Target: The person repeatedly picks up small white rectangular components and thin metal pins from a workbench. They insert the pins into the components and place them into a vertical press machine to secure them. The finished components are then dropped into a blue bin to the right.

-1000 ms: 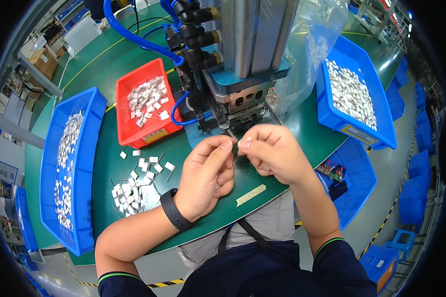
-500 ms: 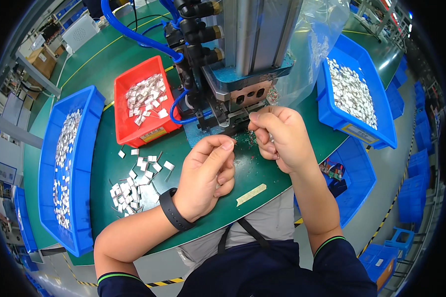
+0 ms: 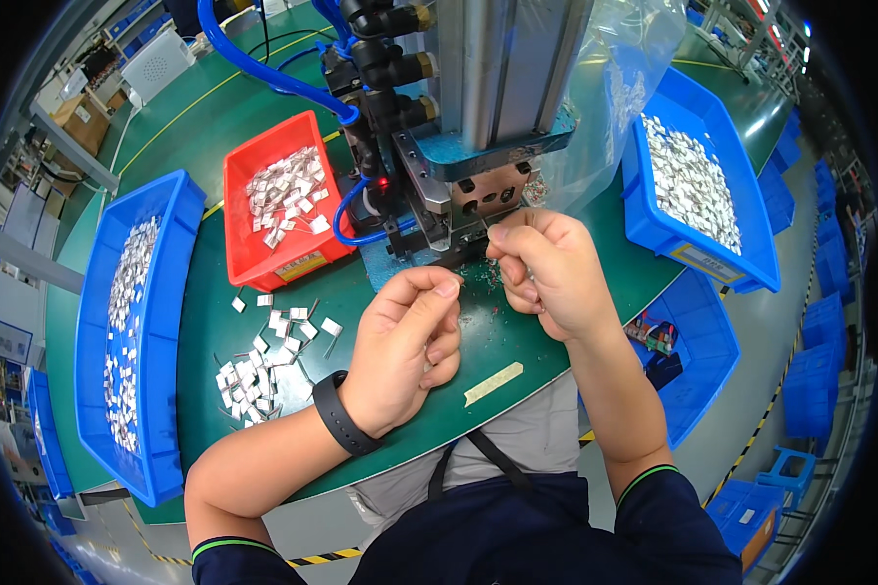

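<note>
In front of the bench press point(image 3: 488, 190), my right hand point(image 3: 546, 268) is closed, thumb against forefinger, with its fingertips right by the press's lower jaw. What sits in that pinch is too small to make out. My left hand point(image 3: 410, 341), with a black band on the wrist, is pinched too, just left of and nearer than the right. Its fingers hide whatever they hold. Small white square parts with thin leads point(image 3: 254, 380) lie loose on the green table point(image 3: 439, 390) to the left of my left hand.
A red bin point(image 3: 288, 263) of white parts stands left of the press. Long blue bin point(image 3: 161, 341) at far left and blue bin point(image 3: 751, 258) at right hold more. Blue hoses point(image 3: 263, 73) loop beside the press. Tape strip point(image 3: 494, 384) lies near the table edge.
The press's metal block has come down slightly, and a red light now glows on its left side. My hands have hardly moved.
</note>
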Motion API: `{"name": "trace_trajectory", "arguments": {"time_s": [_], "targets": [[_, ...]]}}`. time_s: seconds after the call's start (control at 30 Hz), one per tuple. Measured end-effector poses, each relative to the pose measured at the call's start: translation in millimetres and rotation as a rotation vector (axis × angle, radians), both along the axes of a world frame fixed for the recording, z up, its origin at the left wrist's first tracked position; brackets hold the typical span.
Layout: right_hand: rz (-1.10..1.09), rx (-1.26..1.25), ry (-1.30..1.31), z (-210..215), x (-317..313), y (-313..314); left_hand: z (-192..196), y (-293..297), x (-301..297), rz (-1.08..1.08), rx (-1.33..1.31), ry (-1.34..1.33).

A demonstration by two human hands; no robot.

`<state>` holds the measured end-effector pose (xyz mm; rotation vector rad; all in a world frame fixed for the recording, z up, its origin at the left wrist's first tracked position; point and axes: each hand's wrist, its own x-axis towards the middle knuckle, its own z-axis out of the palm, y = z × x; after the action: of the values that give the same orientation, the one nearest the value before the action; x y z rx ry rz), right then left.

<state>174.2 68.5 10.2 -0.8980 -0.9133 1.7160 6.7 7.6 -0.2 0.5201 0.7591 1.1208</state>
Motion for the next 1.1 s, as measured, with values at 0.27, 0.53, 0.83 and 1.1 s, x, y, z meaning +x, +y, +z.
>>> {"name": "trace_trajectory", "arguments": {"time_s": [0.27, 0.53, 0.83, 1.1], "targets": [[0.095, 0.04, 0.031, -9.6, 4.5, -7.2, -0.5, -0.1, 0.1, 0.0, -0.003, 0.002], [0.192, 0.087, -0.025, -8.3, 6.3, -10.4, -1.2, 0.1, -0.1, -0.004, 0.015, 0.008], [0.299, 0.08, -0.023, -10.0, 6.6, -13.1, 0.5, 0.4, -1.4, -0.038, 0.023, 0.032], [0.413, -0.226, 0.261, -7.5, 8.3, -9.6, -4.5, 3.6, -6.9, -0.085, 0.01, -0.115]]}}
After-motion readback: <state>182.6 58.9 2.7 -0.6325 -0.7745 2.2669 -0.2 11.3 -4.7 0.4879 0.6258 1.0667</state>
